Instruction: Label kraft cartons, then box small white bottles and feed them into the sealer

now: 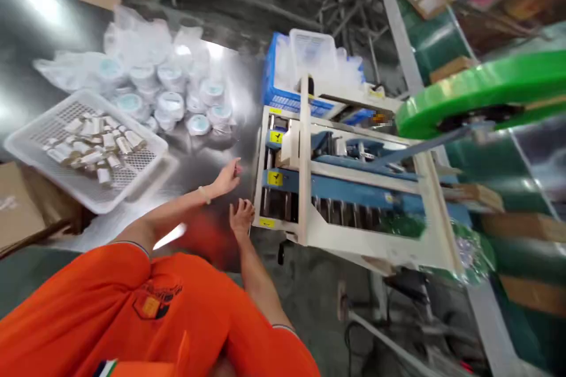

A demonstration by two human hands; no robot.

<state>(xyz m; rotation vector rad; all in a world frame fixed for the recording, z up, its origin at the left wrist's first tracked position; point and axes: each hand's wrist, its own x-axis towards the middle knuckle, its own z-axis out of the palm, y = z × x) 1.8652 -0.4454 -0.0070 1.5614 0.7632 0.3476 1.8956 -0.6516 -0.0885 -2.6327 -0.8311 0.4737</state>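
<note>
My left hand (227,178) is over the shiny metal table (194,159), its fingers loosely stretched toward the machine and nothing visible in them. A pale band circles that wrist. Closer to me, my right hand (242,216) lies at the table's right edge, beside the machine's frame, with fingers apart and holding nothing I can see. The carton-sealing machine (305,159) has a cream frame, rollers and a blue centre bar; yellow arrow labels mark its near end. Beyond my left hand stand several round white tubs (198,124) with pale lids, some in clear plastic bags.
A white perforated basket (101,203) of small white-and-gold bottles (91,144) sits at left. Behind the machine is a blue crate (269,79) with a white basket (313,47). A large green tape roll (481,91) hangs over the machine; a green conveyor (490,147) with boxes runs at right.
</note>
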